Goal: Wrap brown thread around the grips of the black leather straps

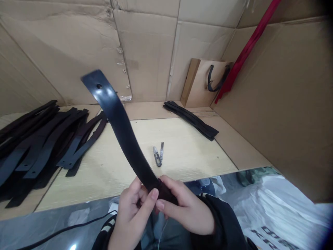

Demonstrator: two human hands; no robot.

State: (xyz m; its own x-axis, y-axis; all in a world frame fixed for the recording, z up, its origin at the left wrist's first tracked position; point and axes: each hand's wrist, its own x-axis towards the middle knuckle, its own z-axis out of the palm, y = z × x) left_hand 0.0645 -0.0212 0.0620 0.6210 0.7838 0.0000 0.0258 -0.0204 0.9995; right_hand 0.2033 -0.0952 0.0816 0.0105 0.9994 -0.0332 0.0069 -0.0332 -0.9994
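A long black strap with a round hole near its far end rises up and to the left from my hands. My left hand pinches it near the lower end, thumb on top. Close beside it, my right hand grips the darker lower end between thumb and fingers. A thin pale thread hangs below my hands. On the table beyond lie small thread snips and a short narrow metal piece next to them.
Many similar black straps are piled at the left of the pale table. A small strap bundle lies at the back right, before a paper bag. Cardboard walls enclose the table; a red strip hangs at right. White sacks stand below.
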